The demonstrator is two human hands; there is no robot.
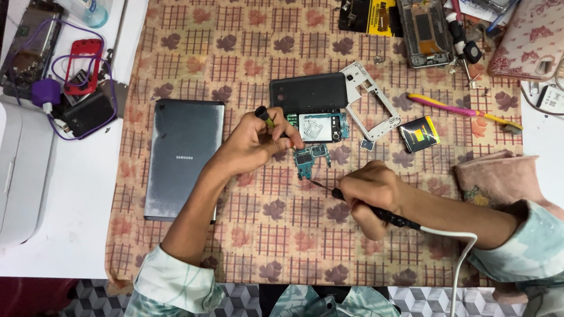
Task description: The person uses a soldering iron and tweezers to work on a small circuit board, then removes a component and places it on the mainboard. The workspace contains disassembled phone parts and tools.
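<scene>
- Head view looks straight down on a patterned cloth [194,47] strewn with phone parts, both bare hands at work in the middle.
- Left hand [255,147] is curled snugly round a small tool with a black cap [262,114], its fingertips pressing down just beside the circuit board [310,159].
- Right hand [369,191] is closed in a pen grip on a soldering iron [376,212]; the thin tip points at the board's lower edge, and whether it touches cannot be told. A white cord [461,246] trails off toward the sleeve.
- Circuit board lies flat on the cloth, right below the opened phone body [320,126], with a dark back cover [308,91] above and a white frame [370,100] to the right.
- Handling judgement: the board looks light, thin and stiff, easily nudged on cloth, and fragile. Best held by its bare edges, never by the small parts or metal shields.
- Iron's tip is likely hot, so the black handle is the only safe place to grip.
- Nearby: a grey tablet [183,158] to the left, a yellow-and-black battery [419,134] and a pink-and-yellow toothbrush [464,110] to the right.
</scene>
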